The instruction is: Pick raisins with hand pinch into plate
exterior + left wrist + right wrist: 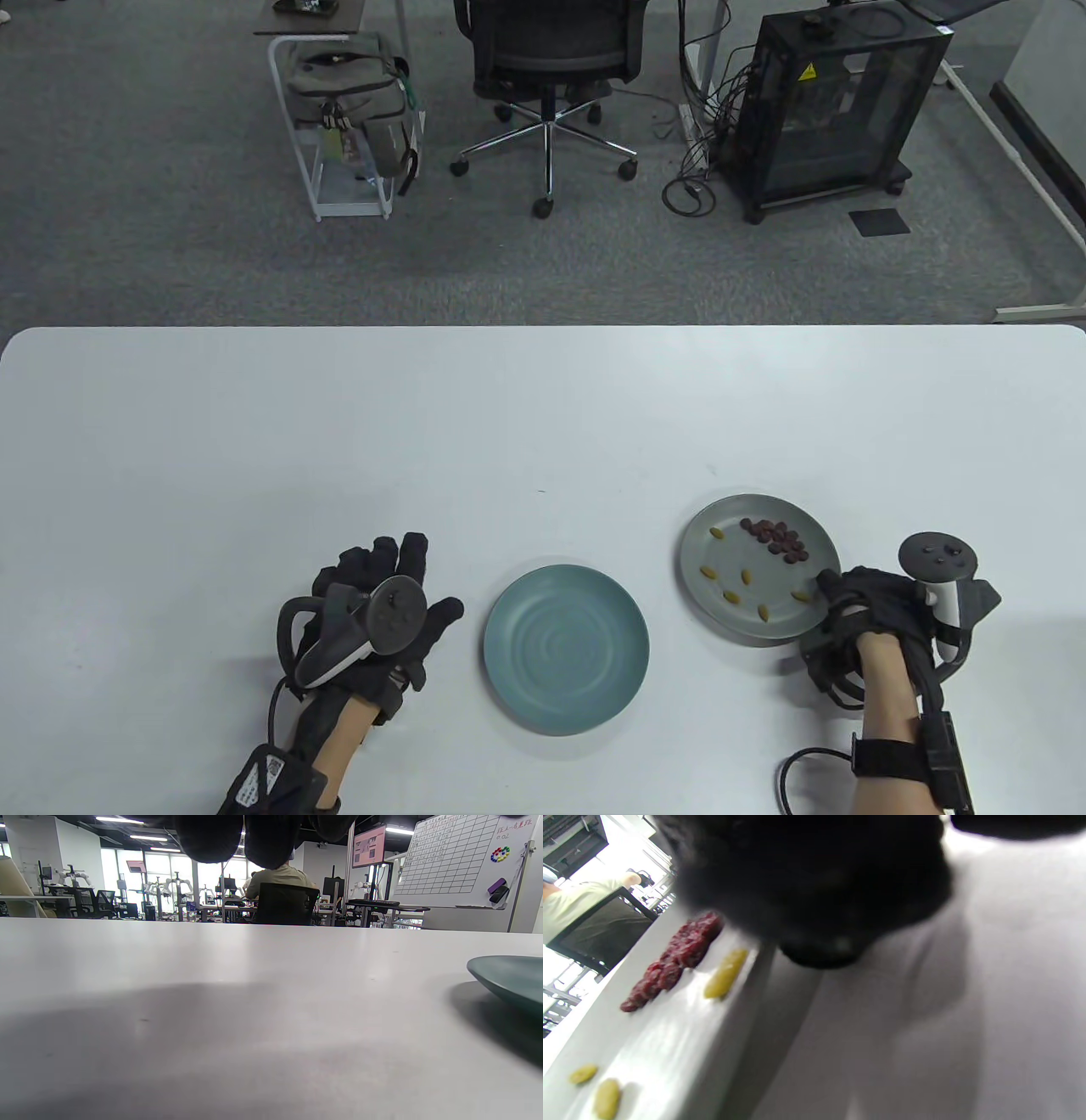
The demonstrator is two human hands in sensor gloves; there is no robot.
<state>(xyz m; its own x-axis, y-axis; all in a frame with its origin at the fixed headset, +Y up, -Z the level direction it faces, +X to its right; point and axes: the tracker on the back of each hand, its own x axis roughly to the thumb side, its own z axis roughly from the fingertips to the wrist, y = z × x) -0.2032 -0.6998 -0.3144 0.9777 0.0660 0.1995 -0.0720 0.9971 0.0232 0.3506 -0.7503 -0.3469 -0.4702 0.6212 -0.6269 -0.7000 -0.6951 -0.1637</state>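
Observation:
A grey plate (730,543) sits at the right and holds a cluster of dark red raisins (776,536) and several yellow raisins (747,576). My right hand (827,586) is curled at its near right rim, one fingertip on the rim. In the right wrist view a gloved finger (814,878) hangs just above the plate's (661,1052) edge, close to a yellow raisin (725,974) and the dark raisins (674,959). I see no raisin in the fingers. An empty teal plate (567,649) lies in the middle. My left hand (433,577) rests flat and spread to its left.
The teal plate's rim (509,978) shows at the right of the left wrist view, with my left fingertips (208,836) at the top. The white table (543,407) stretches far behind both plates. An office chair (547,51) and a black cabinet (836,102) stand beyond it.

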